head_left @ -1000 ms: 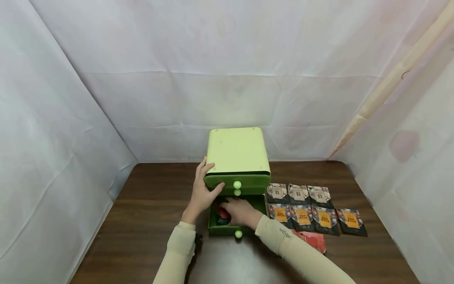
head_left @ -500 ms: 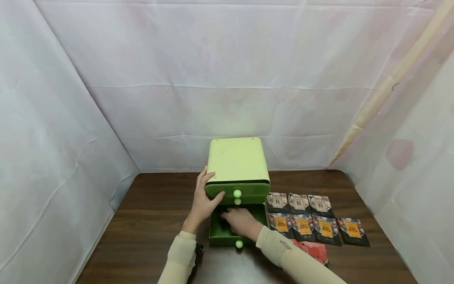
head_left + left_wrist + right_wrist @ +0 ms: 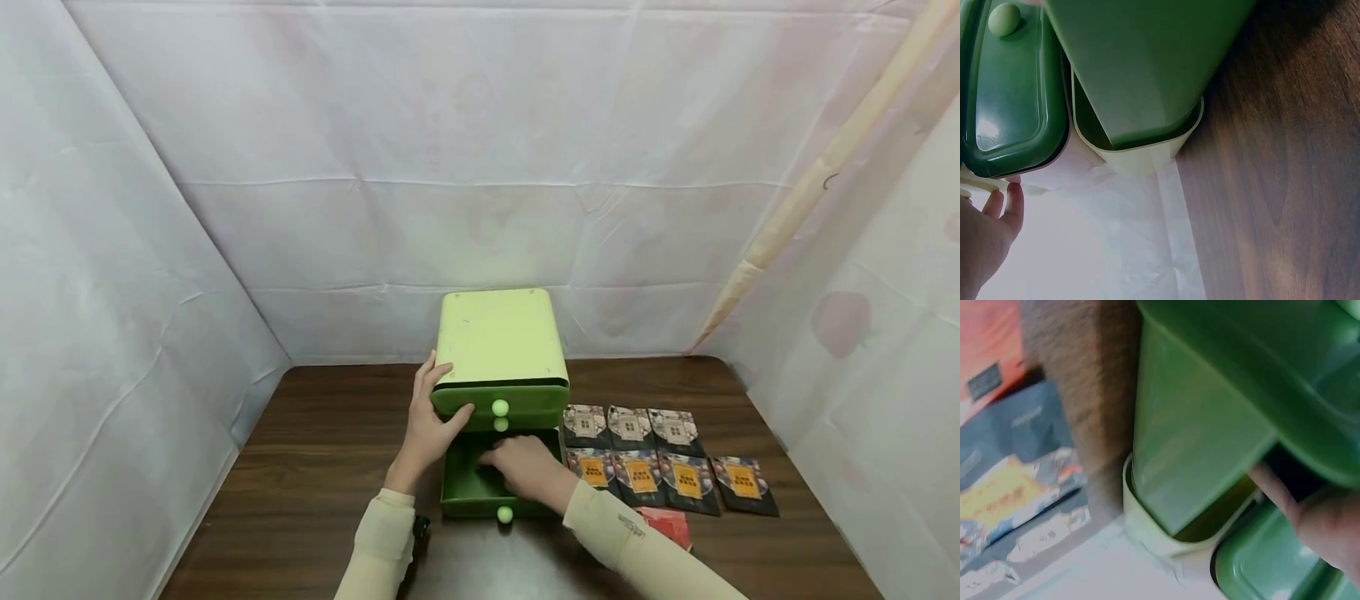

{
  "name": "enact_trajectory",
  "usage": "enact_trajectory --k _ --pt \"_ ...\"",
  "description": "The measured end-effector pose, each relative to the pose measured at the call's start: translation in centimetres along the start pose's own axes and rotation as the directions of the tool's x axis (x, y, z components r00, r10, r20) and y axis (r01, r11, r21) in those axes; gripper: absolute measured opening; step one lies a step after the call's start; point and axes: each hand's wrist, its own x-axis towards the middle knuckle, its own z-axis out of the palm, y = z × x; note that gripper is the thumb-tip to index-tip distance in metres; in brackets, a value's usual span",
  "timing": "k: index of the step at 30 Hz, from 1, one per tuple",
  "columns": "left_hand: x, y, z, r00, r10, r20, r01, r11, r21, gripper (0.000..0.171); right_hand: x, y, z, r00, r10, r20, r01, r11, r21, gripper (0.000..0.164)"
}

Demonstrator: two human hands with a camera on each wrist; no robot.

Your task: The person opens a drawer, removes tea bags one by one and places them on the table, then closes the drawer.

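Note:
A small light-green cabinet (image 3: 498, 337) with dark-green drawers stands at the back middle of the table. My left hand (image 3: 427, 425) rests against its front left corner, thumb on the front of the upper drawer (image 3: 532, 396), other fingers along the side. Below, the bottom drawer (image 3: 468, 507) is pulled out toward me. My right hand (image 3: 528, 465) reaches into it, index finger extended toward the left; no packet shows in its fingers. The green drawer floor (image 3: 467, 475) shows left of that hand; the back of the drawer is hidden in shadow under the cabinet.
Right of the cabinet lie several dark packets with pale labels (image 3: 630, 427) and with orange labels (image 3: 686, 482), roughly in two rows. A red packet (image 3: 663, 525) lies nearer me, partly behind the right sleeve. White curtains (image 3: 480, 208) surround the wooden table (image 3: 315, 483).
The red and dark packet visible under my right hand in the drawer a second ago is out of sight. That hand has shifted slightly right; the left hand stays on the cabinet.

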Motion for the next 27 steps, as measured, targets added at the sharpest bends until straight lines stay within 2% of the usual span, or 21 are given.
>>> enact_trajectory --k 7,16,23,27 --pt "0.0 0.0 0.0 1.000 0.002 -0.005 -0.002 1.000 0.006 0.062 -2.1 0.1 -2.1 0.999 0.025 -0.048 -0.023 0.999 0.027 0.040" --pt "0.1 -0.3 0.1 0.999 0.028 -0.028 -0.028 1.000 0.000 0.063 -4.6 0.1 -5.0 0.996 0.025 -0.086 -0.025 1.000 -0.002 0.044" --pt "-0.5 -3.6 0.9 1.000 0.015 -0.020 -0.014 1.000 0.003 0.069 -7.3 0.2 -6.5 0.995 0.053 -0.080 -0.054 0.999 -0.002 0.043" --pt "-0.6 -3.8 1.0 1.000 0.001 -0.013 -0.001 1.000 -0.001 0.068 -8.7 0.2 -7.1 0.994 0.074 -0.077 -0.074 0.997 0.002 0.041"
